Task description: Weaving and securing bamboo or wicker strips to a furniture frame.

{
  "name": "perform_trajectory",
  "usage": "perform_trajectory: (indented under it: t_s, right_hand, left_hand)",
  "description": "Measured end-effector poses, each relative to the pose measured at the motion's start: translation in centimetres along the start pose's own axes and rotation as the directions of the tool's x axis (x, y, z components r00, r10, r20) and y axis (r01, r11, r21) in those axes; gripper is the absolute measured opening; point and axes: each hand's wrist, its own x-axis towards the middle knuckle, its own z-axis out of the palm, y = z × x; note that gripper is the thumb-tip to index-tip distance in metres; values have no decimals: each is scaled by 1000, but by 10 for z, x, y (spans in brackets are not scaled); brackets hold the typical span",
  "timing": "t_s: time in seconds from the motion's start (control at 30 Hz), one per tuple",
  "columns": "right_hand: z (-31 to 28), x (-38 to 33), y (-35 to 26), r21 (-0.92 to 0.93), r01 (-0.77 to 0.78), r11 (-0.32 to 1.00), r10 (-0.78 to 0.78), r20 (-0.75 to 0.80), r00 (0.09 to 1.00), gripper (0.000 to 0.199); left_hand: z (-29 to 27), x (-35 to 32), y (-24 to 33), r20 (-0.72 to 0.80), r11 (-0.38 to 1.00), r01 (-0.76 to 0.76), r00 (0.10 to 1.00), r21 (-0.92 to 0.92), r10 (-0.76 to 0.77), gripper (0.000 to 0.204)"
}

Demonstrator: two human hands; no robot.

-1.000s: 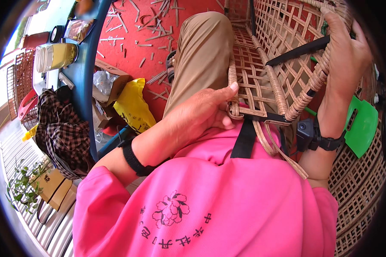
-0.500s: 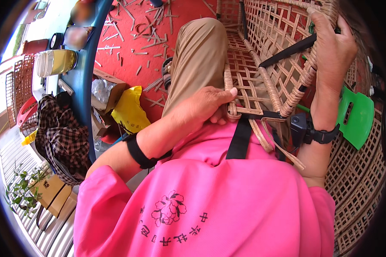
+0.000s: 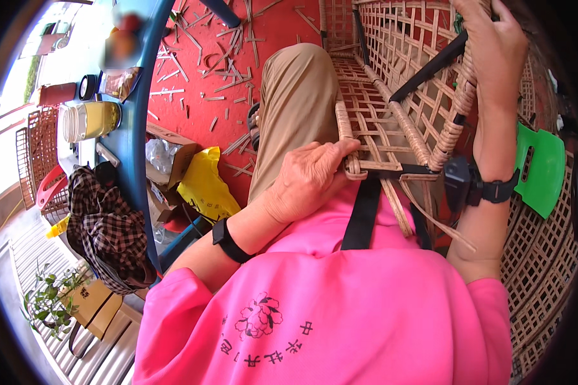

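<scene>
Across my lap rests a woven rattan chair [image 3: 392,138], its open lattice of tan strips fixed to rods wrapped in cane. Dark metal shows at a brace [image 3: 430,67] and along the near edge. My left hand [image 3: 309,174] is closed at the near left corner of the frame, thumb against the wrapped rod; its fingertips are hidden. Higher up, my right hand [image 3: 494,54] is wrapped round the rod at the right edge. Two loose cane strips [image 3: 398,208] hang from the near edge over my pink shirt.
A blue table [image 3: 130,115] at left holds a jar of yellow liquid [image 3: 90,120]. Below it are a yellow bag [image 3: 205,186] and a cardboard box [image 3: 181,163]. Strip offcuts litter the red floor [image 3: 202,115]. At right are a green plastic piece [image 3: 541,170] and more wickerwork [image 3: 539,276].
My left hand's thumb, which stuck out over the wrapped rod, now lies closer against the corner. My right hand keeps its hold on the rim. The whole view has shifted slightly.
</scene>
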Motion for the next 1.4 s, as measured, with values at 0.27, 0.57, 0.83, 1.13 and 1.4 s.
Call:
perform_trajectory:
  t_s: [0.27,0.57,0.83,1.13,1.4]
  right_hand:
    - [-4,-1,-1,-56,38,998,-37,11,999,19]
    - [-57,-9,58,238,-137,962,184,-189,965,27]
    - [-242,-93,205,-435,-410,801,241,-392,888,45]
    - [-434,-136,370,-922,-317,221,386,-216,897,45]
    - [-443,-109,408,-907,-404,116,593,-263,761,50]
  left_hand:
    - [2,-3,5,221,724,369,929,-583,-295,44]
    - [-15,19,41,425,113,621,646,-775,-634,57]
    - [-16,38,48,524,-121,655,464,-746,-715,64]
    - [-8,46,60,418,-10,701,415,-713,-808,63]
    - [-9,60,61,488,-162,687,310,-708,-816,63]
